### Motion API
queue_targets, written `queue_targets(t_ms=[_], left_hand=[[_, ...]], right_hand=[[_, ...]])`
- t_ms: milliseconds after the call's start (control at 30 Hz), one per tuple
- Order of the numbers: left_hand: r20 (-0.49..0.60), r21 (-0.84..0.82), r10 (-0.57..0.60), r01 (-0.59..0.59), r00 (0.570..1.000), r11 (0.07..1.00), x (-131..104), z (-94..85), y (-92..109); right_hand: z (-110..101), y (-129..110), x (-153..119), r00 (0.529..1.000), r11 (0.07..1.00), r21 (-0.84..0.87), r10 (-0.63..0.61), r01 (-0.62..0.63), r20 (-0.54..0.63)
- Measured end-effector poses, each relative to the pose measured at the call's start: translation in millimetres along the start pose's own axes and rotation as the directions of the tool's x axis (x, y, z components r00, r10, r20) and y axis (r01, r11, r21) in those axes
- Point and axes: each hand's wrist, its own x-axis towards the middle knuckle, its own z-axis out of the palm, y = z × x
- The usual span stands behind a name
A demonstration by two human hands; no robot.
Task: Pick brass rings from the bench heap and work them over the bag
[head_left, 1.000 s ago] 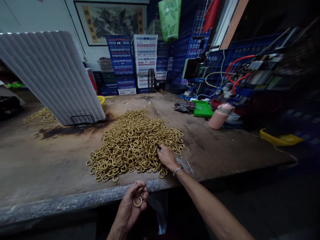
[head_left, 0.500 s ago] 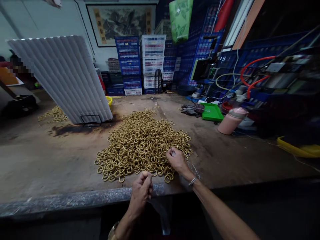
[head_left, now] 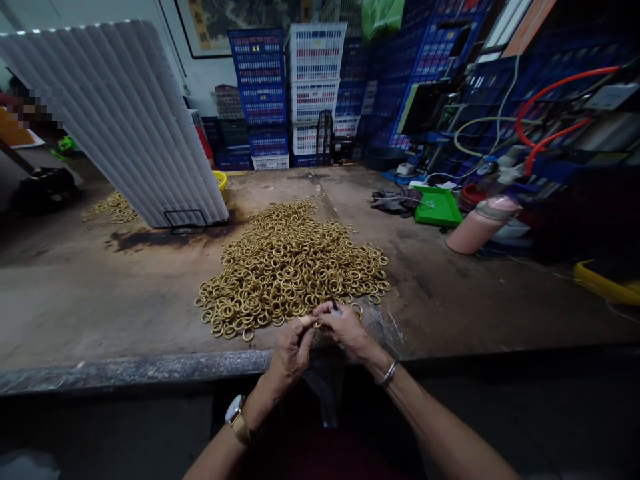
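A broad heap of brass-coloured rings (head_left: pixel 285 260) lies on the worktable in front of me. At its near edge my left hand (head_left: pixel 293 347) and my right hand (head_left: pixel 347 331) meet, fingertips nearly touching. The left is closed, thumb and forefinger pinched on what looks like one ring (head_left: pixel 317 324), mostly covered by fingers. Closed too, my right hand grips a small tool (head_left: pixel 335 307) with a dark, thin tip and a pale part; its exact kind is too small to tell. Below the hands, a clear plastic strip hangs off the table edge.
A tall corrugated white panel (head_left: pixel 125 127) leans in a wire stand at left, with more rings (head_left: pixel 113 208) behind it. To the right are a green tray (head_left: pixel 437 207), a pink bottle (head_left: pixel 480 227) and a machine with red hoses. Stacked crates (head_left: pixel 315 80) stand beyond the table.
My right hand has come left and toward me, away from the heap, to meet the left hand. My left hand has shifted slightly right. The view has tilted down.
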Motion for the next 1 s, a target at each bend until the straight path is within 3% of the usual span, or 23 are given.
queue_targets(t_ms=[167, 367, 533, 767, 867, 1000], left_hand=[[0.011, -0.185, -0.204, 0.202, 0.979, 0.962, -1, 1.7, 7], [0.129, -0.330, -0.458, 0.474, 0.879, 0.816, -4, 2.3, 6], [0.192, -0.401, -0.509, 0.540, 0.839, 0.740, -9, -2.2, 9], [0.205, -0.573, -0.522, 0.534, 0.828, 0.621, -13, -4.9, 18], [0.186, -0.603, -0.517, 0.512, 0.836, 0.612, -14, -5.8, 18], [0.151, -0.579, -0.498, 0.485, 0.854, 0.655, -15, -6.2, 14]], right_hand=[[5, 4, 1, 0.999, 0.996, -0.072, -0.045, 0.045, -0.001], [8, 7, 0, 0.991, 0.968, -0.208, -0.135, 0.137, 0.024], [10, 4, -3, 0.985, 0.946, -0.274, -0.163, 0.174, 0.063], [13, 3, -3, 0.977, 0.919, -0.332, -0.199, 0.212, 0.072], [12, 6, -7, 0.945, 0.776, -0.548, -0.310, 0.312, 0.099], [12, 10, -17, 0.895, 0.464, -0.774, -0.329, 0.430, 0.300]])
